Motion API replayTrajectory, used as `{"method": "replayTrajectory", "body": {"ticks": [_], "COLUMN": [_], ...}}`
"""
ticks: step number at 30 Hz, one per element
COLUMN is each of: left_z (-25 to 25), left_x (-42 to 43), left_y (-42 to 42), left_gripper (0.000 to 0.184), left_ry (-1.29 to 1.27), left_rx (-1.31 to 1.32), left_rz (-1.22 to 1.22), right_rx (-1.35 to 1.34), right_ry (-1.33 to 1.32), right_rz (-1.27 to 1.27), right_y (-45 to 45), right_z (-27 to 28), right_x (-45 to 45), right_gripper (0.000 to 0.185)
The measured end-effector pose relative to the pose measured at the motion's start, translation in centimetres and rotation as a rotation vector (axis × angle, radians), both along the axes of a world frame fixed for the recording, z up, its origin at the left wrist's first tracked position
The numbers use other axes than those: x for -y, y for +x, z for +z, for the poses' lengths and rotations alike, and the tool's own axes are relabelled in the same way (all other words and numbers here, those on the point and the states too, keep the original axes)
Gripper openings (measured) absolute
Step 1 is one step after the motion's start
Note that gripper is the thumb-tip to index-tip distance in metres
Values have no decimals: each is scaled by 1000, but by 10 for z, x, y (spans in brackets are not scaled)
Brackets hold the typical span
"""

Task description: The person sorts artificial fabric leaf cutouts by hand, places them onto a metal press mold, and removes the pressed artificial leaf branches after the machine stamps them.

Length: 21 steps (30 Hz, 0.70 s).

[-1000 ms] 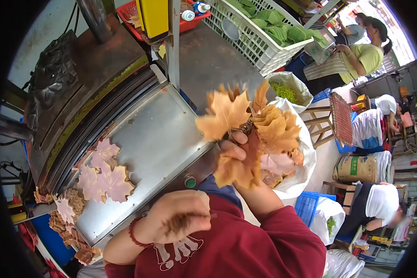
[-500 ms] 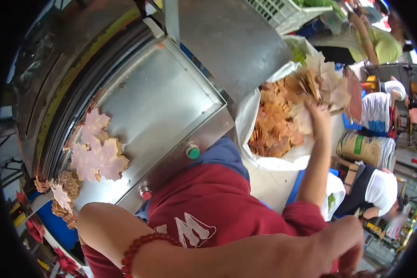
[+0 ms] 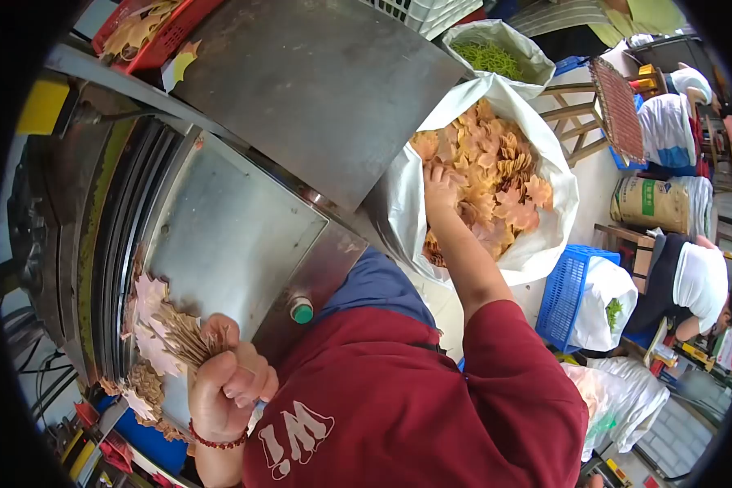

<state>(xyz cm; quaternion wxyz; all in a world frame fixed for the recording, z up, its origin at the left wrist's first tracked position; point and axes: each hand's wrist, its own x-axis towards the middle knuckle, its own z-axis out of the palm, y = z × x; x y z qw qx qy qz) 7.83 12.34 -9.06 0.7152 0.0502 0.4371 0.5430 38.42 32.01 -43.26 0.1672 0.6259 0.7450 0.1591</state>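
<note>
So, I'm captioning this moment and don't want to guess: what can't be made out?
All in the head view:
- Whether the right hand grips any leaves: its underside is hidden.
- Bottom of the white sack: covered by leaves.
- Leaf count in the left bundle: overlapping, partly behind fingers.
- Red basket: cut off by the top edge.

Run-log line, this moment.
left hand: holding leaf bundle | right hand: inside white sack, at leaf pile | pink leaves: on metal tray

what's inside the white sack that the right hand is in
The sack holds orange-brown leaves, some flat, some stacked edge-on, with the right hand at their left side. The top layer hides whatever lies deeper, so the bottom can't be seen.
</note>
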Motion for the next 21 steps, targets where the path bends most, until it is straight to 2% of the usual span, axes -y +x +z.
{"method": "replayTrajectory", "body": {"ticks": [2, 5, 6, 9, 10, 12, 17, 20, 21], "left_z": [-4, -11, -13, -15, -14, -8, -9, -15, -20], "left_x": [13, 27, 30, 35, 36, 43, 90, 129, 143], "left_y": [-4, -12, -13, -10, -10, -9, -24, -33, -39], "left_gripper": [15, 9, 9, 9, 9, 10, 12, 19, 22], "left_ry": [-43, -55, -47, -2, 16, 67, 142, 69, 123], "left_rx": [-6, 20, 20, 19, 16, -3, -71, -59, -126], "left_rz": [88, 205, 224, 230, 223, 241, 355, 498, 460], "right_rx": [-189, -460, -551, -310, -275, -310, -607, -675, -673], "right_ry": [-244, -264, -166, -16, -18, -143, -595, -487, -320], "right_rz": [-123, -425, -476, -401, -345, -192, 116, 256, 346], "right_y": [-10, -4, -10, -34, -45, -54, -15, 10, 39], "right_z": [0, 30, 40, -40, -45, -49, 17, 32, -18], "right_x": [-22, -57, -60, -67, -68, -69, -84, -74, -87], "right_gripper": [33, 39, 34, 36, 36, 36, 37, 37, 37]}}
